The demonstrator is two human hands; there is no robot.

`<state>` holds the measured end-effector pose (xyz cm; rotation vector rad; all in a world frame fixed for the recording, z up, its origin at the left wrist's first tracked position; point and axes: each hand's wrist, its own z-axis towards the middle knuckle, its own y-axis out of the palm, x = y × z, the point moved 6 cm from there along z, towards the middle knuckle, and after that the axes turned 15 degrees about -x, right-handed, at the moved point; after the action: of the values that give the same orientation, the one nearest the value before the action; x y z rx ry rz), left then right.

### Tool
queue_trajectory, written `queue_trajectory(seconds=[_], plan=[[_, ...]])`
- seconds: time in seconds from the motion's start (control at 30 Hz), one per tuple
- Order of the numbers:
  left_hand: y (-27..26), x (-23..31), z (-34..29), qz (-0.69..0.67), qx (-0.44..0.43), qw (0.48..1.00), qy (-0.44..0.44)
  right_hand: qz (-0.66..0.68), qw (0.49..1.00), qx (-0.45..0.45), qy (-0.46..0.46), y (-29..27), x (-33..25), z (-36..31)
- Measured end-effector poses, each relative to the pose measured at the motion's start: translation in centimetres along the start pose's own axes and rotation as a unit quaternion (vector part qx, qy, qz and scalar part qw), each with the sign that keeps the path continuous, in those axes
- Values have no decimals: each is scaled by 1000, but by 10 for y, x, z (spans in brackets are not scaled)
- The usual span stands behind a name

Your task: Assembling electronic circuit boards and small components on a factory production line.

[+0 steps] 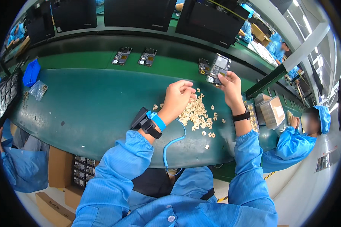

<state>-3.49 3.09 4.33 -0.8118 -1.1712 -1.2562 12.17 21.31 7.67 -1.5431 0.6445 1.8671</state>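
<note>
My right hand (232, 90) holds a circuit board (220, 64) by its near edge, tilted up above the green belt. My left hand (177, 99) is closed, its fingers curled over the far edge of a pile of small beige C-shaped pieces (196, 112). Whatever those fingertips pinch, if anything, is hidden or too small to make out. A blue wrist strap (157, 120) with a coiled cord circles my left wrist. Close by the held board, another circuit board (203, 66) lies on the green surface.
Two more circuit boards (122, 56) (147, 57) lie at the far side. On the left are a blue bin (32, 73) and a plastic bag (38, 89) of small parts. A clear plastic box (272, 112) stands at right, near a co-worker (295, 145). Dark monitors (139, 13) line the back.
</note>
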Motion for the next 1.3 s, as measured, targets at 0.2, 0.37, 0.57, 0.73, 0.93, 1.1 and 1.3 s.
queue_trajectory(seconds=[0.2,0.37,0.57,0.73,0.93,1.1,1.3], plan=[[6,-1,5,0,-20,999,27,104,989,-103,-12,59,5,-23],[3,-7,10,-17,-2,999,45,-201,972,-64,-104,49,6,-41],[-7,10,4,-4,21,998,61,-328,941,46,-65,-35,-21,-105],[9,11,2,-11,17,999,31,-484,868,111,17,-131,-15,-150],[24,21,-4,31,-4,997,64,-519,854,35,-20,-124,-16,-158],[16,5,-3,38,-13,997,66,-514,857,-8,-23,-123,-16,-153],[15,12,-4,77,-18,993,85,-519,854,-31,-3,-117,-23,-151]])
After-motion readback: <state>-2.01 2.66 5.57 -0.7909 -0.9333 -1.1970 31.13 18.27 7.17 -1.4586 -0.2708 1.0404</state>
